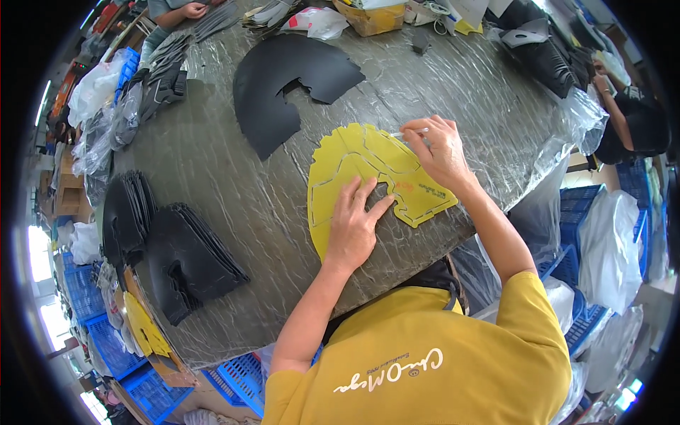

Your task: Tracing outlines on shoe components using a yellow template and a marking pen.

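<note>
A yellow flat template [340,159] with cut slots and a notched outer edge lies on the covered table in front of me. My left hand [354,223] rests flat on it, fingers spread around the opening in its middle. At the template's far right edge, my right hand [440,149] grips a slim silver-white pen [418,132], its tip close to the yellow edge. Whatever lies beneath the template is hidden. Beyond it, a curved black sheet piece [273,78] with a central cutout lies by itself.
Stacks of black cut pieces [195,248] sit at the table's left edge, with another yellow template [145,326] below. Along the far side are a yellow box [372,18] and more black pieces. Blue crates [581,205] stand off the right edge. Other people work at far left and right.
</note>
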`<state>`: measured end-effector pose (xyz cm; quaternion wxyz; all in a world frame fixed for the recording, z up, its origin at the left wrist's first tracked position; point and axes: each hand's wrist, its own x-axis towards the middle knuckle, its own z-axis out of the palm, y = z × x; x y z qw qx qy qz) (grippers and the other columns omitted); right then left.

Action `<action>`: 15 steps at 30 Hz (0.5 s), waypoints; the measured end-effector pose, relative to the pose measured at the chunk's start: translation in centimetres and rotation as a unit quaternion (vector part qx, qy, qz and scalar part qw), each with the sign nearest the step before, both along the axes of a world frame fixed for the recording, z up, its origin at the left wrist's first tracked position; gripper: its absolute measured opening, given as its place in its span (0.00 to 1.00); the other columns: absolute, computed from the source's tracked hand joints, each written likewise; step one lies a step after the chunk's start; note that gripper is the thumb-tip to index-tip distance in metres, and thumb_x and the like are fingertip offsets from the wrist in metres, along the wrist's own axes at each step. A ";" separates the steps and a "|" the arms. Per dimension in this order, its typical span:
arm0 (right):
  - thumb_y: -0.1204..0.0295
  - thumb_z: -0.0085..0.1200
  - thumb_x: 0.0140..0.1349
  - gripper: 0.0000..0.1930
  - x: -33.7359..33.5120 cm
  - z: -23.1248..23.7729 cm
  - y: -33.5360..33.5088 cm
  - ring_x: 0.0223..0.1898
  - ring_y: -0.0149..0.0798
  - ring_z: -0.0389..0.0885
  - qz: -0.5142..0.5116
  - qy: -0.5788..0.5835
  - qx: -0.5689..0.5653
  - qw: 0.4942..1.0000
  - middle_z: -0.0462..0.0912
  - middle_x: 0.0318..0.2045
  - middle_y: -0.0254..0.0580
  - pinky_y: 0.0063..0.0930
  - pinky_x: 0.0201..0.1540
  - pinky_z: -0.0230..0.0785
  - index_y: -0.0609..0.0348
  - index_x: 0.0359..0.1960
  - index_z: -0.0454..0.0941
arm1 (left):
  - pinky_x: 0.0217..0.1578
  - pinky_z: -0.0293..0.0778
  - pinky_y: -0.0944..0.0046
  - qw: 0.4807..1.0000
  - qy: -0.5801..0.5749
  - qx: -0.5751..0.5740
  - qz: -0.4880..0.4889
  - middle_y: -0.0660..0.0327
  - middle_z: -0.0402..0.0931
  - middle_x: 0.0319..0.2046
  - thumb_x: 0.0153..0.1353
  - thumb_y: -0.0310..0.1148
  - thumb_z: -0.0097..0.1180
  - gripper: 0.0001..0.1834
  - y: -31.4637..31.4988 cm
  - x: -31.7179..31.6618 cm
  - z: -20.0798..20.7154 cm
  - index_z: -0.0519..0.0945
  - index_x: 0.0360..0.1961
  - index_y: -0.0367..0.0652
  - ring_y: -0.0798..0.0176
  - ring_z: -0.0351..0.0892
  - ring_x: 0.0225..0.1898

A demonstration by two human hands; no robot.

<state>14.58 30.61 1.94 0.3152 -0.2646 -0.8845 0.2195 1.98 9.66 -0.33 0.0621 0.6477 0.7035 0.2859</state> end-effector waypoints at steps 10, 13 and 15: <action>0.73 0.58 0.67 0.05 -0.9 -0.1 0.4 0.34 0.39 0.81 0.011 -0.011 0.036 0.999 0.87 0.31 0.34 0.38 0.48 0.66 0.55 0.39 0.86 | 0.66 0.69 0.44 1.000 -0.007 0.002 -0.003 0.55 0.72 0.64 0.56 0.17 0.58 0.25 0.1 -0.3 -0.2 0.88 0.54 0.52 0.42 0.67 0.67; 0.74 0.58 0.66 0.04 0.0 0.0 0.1 0.34 0.39 0.81 0.009 -0.005 0.080 0.997 0.87 0.30 0.33 0.38 0.49 0.66 0.54 0.37 0.86 | 0.66 0.69 0.44 1.000 0.002 0.009 -0.004 0.55 0.72 0.64 0.56 0.17 0.58 0.25 0.0 -0.3 -0.3 0.88 0.54 0.51 0.43 0.67 0.67; 0.74 0.58 0.66 0.04 0.7 0.1 -0.2 0.34 0.38 0.81 0.007 -0.011 0.081 0.997 0.86 0.30 0.33 0.38 0.50 0.66 0.53 0.37 0.85 | 0.66 0.69 0.44 1.000 0.000 0.009 -0.002 0.55 0.72 0.64 0.56 0.18 0.59 0.25 0.0 -0.3 -0.3 0.88 0.54 0.51 0.43 0.67 0.67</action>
